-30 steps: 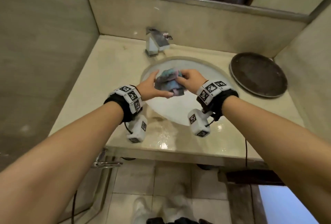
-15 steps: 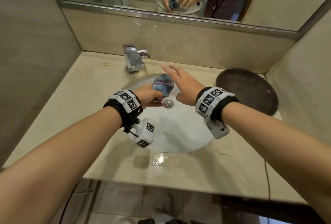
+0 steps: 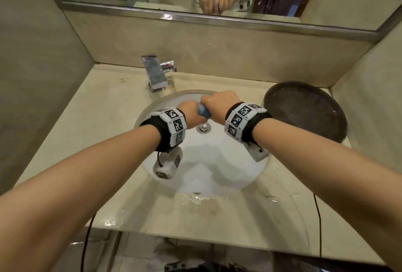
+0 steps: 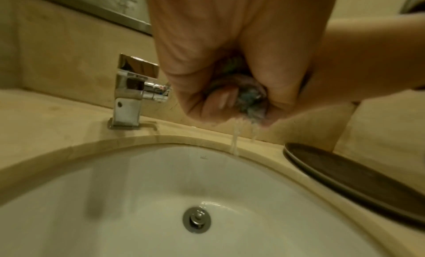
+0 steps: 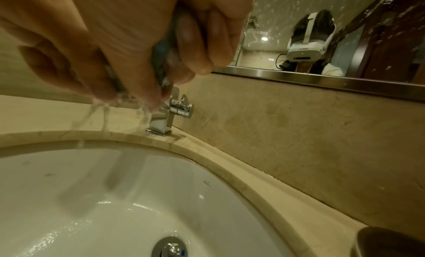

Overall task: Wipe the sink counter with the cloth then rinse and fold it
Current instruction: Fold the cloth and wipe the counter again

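Observation:
Both hands squeeze a small wadded blue and pink cloth (image 3: 203,111) above the white sink basin (image 3: 208,169). My left hand (image 3: 191,115) grips it from the left, fingers curled tight round the cloth (image 4: 249,95). My right hand (image 3: 219,106) clamps it from the right, and a strip of cloth (image 5: 161,55) shows between its fingers. Water streams from the wad down into the basin in both wrist views. Most of the cloth is hidden inside the two fists.
A chrome faucet (image 3: 155,71) stands behind the basin, its spout not running. A dark round tray (image 3: 304,110) lies on the beige counter (image 3: 87,130) at the right. Puddles wet the counter's front edge. The drain (image 3: 203,127) sits below the hands. A mirror spans the back wall.
The right hand, open half a second ago, has closed on the cloth beside the left hand. Both fists now wring it and water runs out.

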Tool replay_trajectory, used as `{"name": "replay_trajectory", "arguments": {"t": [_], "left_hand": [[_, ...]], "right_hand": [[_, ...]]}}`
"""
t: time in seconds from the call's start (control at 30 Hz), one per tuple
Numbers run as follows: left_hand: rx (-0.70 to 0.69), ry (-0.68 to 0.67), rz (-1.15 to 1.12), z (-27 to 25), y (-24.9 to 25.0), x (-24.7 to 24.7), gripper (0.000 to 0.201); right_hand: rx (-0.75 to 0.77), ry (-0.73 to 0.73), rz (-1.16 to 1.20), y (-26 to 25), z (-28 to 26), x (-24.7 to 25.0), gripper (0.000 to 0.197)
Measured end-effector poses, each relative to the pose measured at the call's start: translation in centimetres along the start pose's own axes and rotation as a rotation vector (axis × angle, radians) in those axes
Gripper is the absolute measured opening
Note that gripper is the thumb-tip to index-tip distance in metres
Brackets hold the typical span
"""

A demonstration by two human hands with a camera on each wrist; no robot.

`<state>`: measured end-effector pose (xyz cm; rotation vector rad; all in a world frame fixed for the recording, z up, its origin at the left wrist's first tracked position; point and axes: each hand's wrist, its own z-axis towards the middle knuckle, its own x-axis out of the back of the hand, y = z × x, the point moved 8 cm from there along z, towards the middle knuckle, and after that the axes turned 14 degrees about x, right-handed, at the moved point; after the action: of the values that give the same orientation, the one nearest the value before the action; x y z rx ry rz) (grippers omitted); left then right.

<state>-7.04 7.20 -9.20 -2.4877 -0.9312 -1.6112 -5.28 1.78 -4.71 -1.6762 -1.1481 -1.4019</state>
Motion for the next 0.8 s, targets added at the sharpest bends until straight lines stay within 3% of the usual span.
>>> {"name": "replay_trajectory", "arguments": {"t": [0.13, 0.23, 0.43, 0.6, 0.7, 0.8], "left_hand": [[-0.057, 0.000, 0.203, 0.0, 0.3, -0.6, 0.027], [-0.025, -0.012, 0.322, 0.0, 0.2, -0.7, 0.032], [-0.012, 0.069, 0.472, 0.0, 0.1, -1.2, 0.032], [-0.091, 0.113, 0.505, 0.2, 0.1, -1.5, 0.030], [-0.063, 0.083, 0.355, 1.2, -0.9, -0.9, 0.034], [0.018, -0.015, 0.143, 2.1, -2.8, -0.4, 0.058]], "right_hand": [[0.005, -0.088, -0.116, -0.4, 0.7, -1.3, 0.022], [-0.029, -0.163, -0.133, -0.7, 1.1, -2.4, 0.016], [-0.131, -0.249, -0.011, -0.8, 1.1, -4.3, 0.013], [-0.134, -0.206, 0.094, -0.6, 0.8, -5.0, 0.013], [-0.132, -0.120, 0.205, 0.3, 1.5, -5.1, 0.026], [-0.138, -0.045, 0.514, 0.9, 2.2, -5.7, 0.067]]}}
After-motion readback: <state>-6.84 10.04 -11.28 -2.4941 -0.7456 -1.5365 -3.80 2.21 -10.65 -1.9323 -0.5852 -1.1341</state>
